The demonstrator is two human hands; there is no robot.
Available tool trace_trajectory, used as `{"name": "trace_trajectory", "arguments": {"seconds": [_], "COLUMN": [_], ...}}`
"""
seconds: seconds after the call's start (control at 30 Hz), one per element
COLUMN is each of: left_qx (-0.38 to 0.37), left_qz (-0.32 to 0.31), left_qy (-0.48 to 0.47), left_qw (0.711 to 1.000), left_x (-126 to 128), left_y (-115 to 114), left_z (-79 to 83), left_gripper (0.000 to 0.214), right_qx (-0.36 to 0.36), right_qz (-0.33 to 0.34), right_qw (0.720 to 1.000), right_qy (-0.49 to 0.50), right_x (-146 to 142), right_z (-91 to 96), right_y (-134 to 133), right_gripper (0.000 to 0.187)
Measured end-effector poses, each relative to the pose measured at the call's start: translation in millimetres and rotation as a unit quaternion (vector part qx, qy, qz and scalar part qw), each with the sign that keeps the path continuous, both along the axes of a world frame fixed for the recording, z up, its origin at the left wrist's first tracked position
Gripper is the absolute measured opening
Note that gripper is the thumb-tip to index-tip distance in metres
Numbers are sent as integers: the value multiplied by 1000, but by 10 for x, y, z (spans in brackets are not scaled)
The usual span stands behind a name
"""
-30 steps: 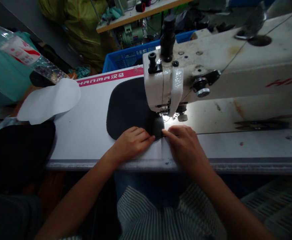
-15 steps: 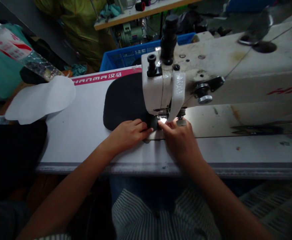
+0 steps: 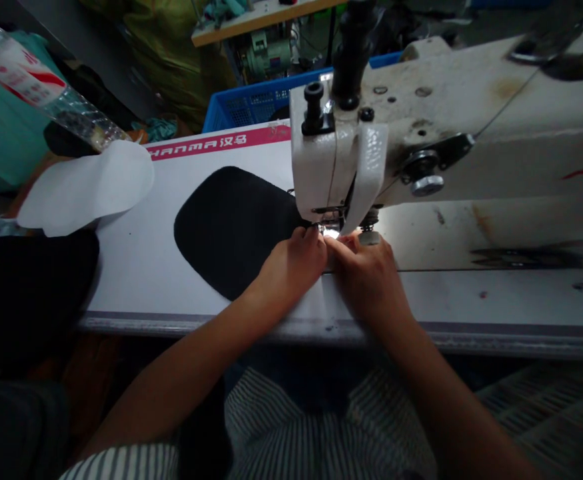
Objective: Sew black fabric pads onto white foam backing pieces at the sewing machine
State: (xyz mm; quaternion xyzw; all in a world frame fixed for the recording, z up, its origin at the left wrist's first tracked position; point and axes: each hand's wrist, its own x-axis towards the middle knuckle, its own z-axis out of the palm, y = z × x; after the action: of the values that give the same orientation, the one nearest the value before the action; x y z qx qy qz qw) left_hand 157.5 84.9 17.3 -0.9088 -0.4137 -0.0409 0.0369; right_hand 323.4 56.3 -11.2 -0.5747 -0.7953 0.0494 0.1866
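Observation:
A dark oval fabric piece point(image 3: 226, 227) lies flat on the white table point(image 3: 161, 280), its right end under the sewing machine head point(image 3: 341, 167). My left hand point(image 3: 294, 263) has curled fingers pressed on the fabric's right edge, just below the needle area. My right hand point(image 3: 366, 270) sits beside it, fingertips pinched together at the lit presser foot point(image 3: 331, 230). The two hands touch each other. What the right fingers hold is hidden.
The white machine arm point(image 3: 496, 133) spans the right side. A white cut sheet point(image 3: 91, 190) and a clear plastic bottle point(image 3: 36, 87) lie at the far left, above a stack of black pieces point(image 3: 26, 287). A blue crate point(image 3: 256, 107) stands behind the table.
The dark fabric has swung round to the left, and now lies more toward the table's front. Both hands have moved up close to the presser foot and closed together.

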Motion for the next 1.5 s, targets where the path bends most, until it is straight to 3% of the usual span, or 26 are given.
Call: {"name": "trace_trajectory", "arguments": {"seconds": [0.13,0.23,0.3,0.43,0.5,0.73,0.9,1.03,1.17,1.3,1.4,1.5], "left_qx": [-25,-57,-83,-112,-112,-61,-64,-116,-166,-186,-210,-183], "left_qz": [51,41,-11,-179,-203,-97,-76,-103,-113,-66,-42,-73], "left_qy": [6,-21,-53,-72,-67,-70,-97,-137,-146,-233,-272,-239], "left_qw": [998,997,995,975,970,991,990,978,969,952,938,951], "left_x": [163,28,-207,-715,-835,-618,-627,-860,-1054,-1113,-1111,-1088], "left_y": [-39,20,102,248,262,221,240,-10,-333,-396,-348,-367], "left_z": [58,121,143,63,-9,-116,-125,-21,42,-4,-13,-16], "left_gripper": [20,17,20,32,39,40,40,39,67,32,30,32], "right_qx": [-11,-12,-7,6,10,7,21,28,19,6,10,15], "right_qz": [0,-5,0,23,18,-6,17,66,88,77,92,96], "right_qw": [1000,999,1000,1000,1000,999,999,996,989,984,988,994], "right_qy": [22,33,26,-5,-19,-44,29,62,114,159,122,44], "right_x": [11,16,16,-3,-23,-26,22,-45,-168,-275,-371,-458], "right_z": [13,0,-22,-67,-69,-25,-20,-8,9,40,81,104], "right_y": [-9,-23,-35,-49,-41,-3,-253,-537,-636,-658,-721,-799], "right_gripper": [37,36,38,38,38,41,31,32,36,35,31,30]}}
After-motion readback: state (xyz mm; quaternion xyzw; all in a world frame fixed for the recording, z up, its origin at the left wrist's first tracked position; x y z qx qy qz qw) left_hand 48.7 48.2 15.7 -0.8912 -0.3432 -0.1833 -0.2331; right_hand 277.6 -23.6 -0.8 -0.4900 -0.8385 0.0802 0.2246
